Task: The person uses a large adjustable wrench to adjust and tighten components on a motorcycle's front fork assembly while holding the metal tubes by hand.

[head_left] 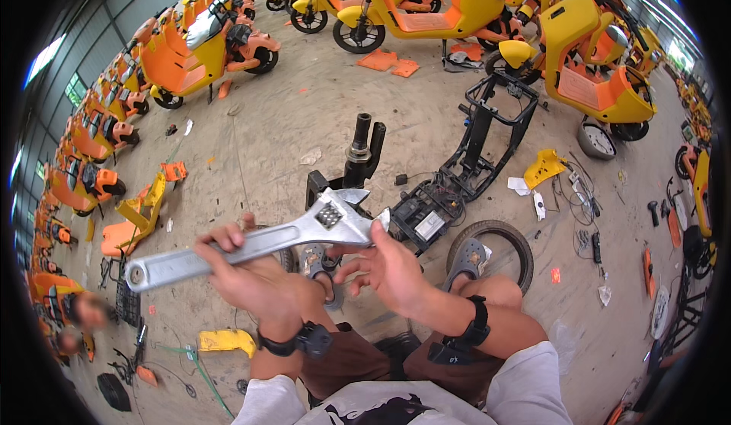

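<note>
A large silver adjustable wrench (306, 228) is held slantwise across my lap, its jaws pointing right. My left hand (255, 279) grips the handle from below, with fingers curled over it. At the jaw end, my right hand (396, 274) has its thumb against a jaw tip and its index finger under the head; the other fingers are loosely curled. Just beyond the jaws, a metal steering tube (362, 139) with a threaded collar stands upright on a dark fork. To its right lies a black scooter frame (476, 151) with wiring and a box-like unit inside.
A wheel (525, 254) lies beside my right foot. Yellow scooters (430, 6) stand across the back and along the left. Yellow panels (545, 168), cables (582, 196) and a hub wheel (596, 140) are scattered right. Another yellow panel (228, 341) lies at the lower left.
</note>
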`<action>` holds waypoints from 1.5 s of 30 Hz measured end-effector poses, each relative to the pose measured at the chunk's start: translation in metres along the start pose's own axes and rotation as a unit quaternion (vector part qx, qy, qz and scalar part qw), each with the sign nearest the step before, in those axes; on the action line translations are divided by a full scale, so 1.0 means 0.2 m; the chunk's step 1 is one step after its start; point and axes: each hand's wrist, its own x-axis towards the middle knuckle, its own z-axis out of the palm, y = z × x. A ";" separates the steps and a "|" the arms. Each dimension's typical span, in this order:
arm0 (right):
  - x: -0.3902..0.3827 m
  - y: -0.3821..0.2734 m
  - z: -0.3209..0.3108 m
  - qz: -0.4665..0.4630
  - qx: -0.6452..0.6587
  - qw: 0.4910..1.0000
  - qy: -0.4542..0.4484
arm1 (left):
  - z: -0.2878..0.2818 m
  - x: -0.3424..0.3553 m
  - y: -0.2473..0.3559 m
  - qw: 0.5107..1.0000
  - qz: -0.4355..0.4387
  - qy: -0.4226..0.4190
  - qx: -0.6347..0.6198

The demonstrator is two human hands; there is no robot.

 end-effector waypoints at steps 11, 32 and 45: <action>0.12 -0.29 -0.17 -0.046 -0.056 0.990 0.124 | -0.28 -0.16 0.35 0.750 -0.613 -0.247 -0.027; 0.38 -0.42 -0.34 -0.044 -0.167 0.973 0.152 | -0.03 -0.66 0.06 0.721 -0.647 -0.246 0.017; 0.35 -0.48 -0.36 -0.074 -0.232 0.961 0.127 | 0.09 -0.82 -0.10 0.768 -0.594 -0.235 0.028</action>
